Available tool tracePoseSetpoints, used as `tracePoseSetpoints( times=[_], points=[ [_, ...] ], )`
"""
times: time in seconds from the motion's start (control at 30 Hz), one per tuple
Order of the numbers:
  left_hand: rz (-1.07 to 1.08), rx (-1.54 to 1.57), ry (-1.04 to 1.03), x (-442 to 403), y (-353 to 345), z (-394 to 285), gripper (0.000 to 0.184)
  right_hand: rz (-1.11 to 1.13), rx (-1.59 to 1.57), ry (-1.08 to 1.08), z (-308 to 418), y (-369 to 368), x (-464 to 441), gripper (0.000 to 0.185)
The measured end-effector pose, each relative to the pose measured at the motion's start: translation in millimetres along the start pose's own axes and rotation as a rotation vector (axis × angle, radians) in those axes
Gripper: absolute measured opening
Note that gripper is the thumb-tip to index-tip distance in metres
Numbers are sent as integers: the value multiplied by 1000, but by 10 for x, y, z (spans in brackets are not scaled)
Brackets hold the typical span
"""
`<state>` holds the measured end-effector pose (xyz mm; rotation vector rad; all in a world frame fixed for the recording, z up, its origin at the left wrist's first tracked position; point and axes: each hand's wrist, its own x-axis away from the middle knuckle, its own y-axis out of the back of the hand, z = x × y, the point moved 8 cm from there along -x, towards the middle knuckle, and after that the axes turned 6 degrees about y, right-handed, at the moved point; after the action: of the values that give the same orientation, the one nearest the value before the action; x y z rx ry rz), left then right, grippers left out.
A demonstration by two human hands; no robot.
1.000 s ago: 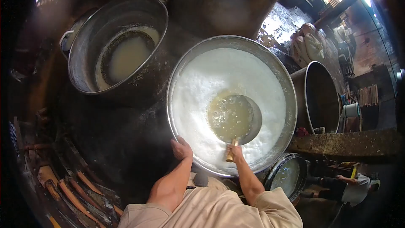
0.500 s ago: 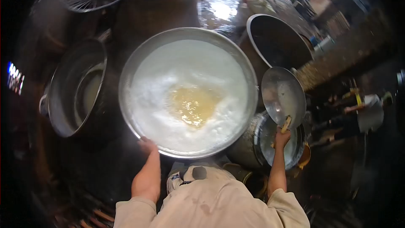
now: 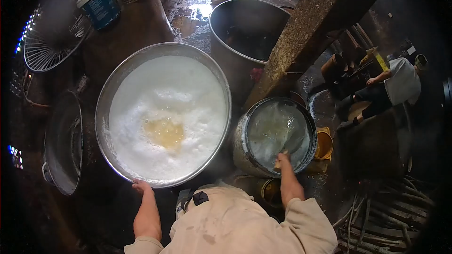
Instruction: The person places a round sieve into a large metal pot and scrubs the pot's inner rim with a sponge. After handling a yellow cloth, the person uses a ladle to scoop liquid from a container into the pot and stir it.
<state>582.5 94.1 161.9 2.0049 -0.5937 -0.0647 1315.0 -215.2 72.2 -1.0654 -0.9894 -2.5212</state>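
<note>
A wide metal pan in front of me holds white frothy liquid with a yellowish bubbling patch near its middle. My left hand is closed on the pan's near rim. To the right stands a deep round pot of cloudy greyish liquid. Over its near edge, my right hand grips the short handle of a large metal ladle, whose bowl lies mostly under the liquid and shows only faintly.
A dark-filled vat stands beyond, beside a slanting post. On the left are an empty metal basin, a wire basket and a blue bucket. An orange container, sticks and a seated person are on the right.
My right hand has lowered the ladle from above the pot into its liquid. The view has turned to the right, and my left hand stays at the pan's rim.
</note>
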Motion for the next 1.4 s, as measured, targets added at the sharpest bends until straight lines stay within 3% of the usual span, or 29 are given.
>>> tracePoseSetpoints(
  times=[0.13, 0.2, 0.23, 0.47, 0.6, 0.67, 0.7, 0.73, 0.87, 0.93, 1.13, 1.2, 1.23, 1.27, 1.3, 1.33, 1.4],
  points=[
    [96, -16, 38, 203, 127, -147, 51, 152, -325, 34, -294, -752, -318, 31],
    [127, -12, 26, 150, 131, -175, 52, 232, -449, -155, -270, -850, 67, 19],
    [150, 17, 56, 188, 114, -151, 52, 277, -530, -163, -526, -1052, -343, 10],
    [223, 137, 49, 356, 104, -165, 56, 593, -736, -259, -176, -850, 92, 10],
    [207, -14, 65, 83, 179, -106, 58, 727, -611, -197, -128, -730, 373, 8],
    [195, 229, 21, -112, 115, -102, 60, 779, -668, -189, -89, -624, 542, 7],
    [186, 285, 196, -134, 134, -50, 65, 773, -664, -181, -79, -550, 591, 7],
    [195, 286, 202, -140, 190, -118, 65, 747, -628, -184, -96, -476, 623, 7],
    [232, 427, 58, -369, 163, -226, 59, 695, -480, -127, -149, -151, 743, 6],
    [131, 391, 44, -599, 157, -233, 57, 692, -474, -118, -101, 22, 878, 6],
    [281, 373, 94, -957, -14, -288, 56, 721, -190, -108, 126, 296, 1264, 8],
    [441, 712, -41, -1450, -621, -236, 53, 718, -110, -64, 223, 311, 1454, 9],
    [414, 435, 32, -389, 275, -773, 65, 702, -89, -44, 309, 316, 1631, 8],
    [242, 160, -49, -1303, -362, -280, 52, 703, -52, -28, 375, 224, 1767, 9],
    [184, 32, -265, -1318, -383, -332, 57, 733, -88, -57, 389, 100, 1860, 8],
    [151, -39, -132, -955, -37, -446, 60, 750, -64, -56, 416, -36, 2034, 8],
    [177, 29, -186, -741, 116, -566, 58, 781, 1, -5, 507, -330, 2440, 7]
  ],
)
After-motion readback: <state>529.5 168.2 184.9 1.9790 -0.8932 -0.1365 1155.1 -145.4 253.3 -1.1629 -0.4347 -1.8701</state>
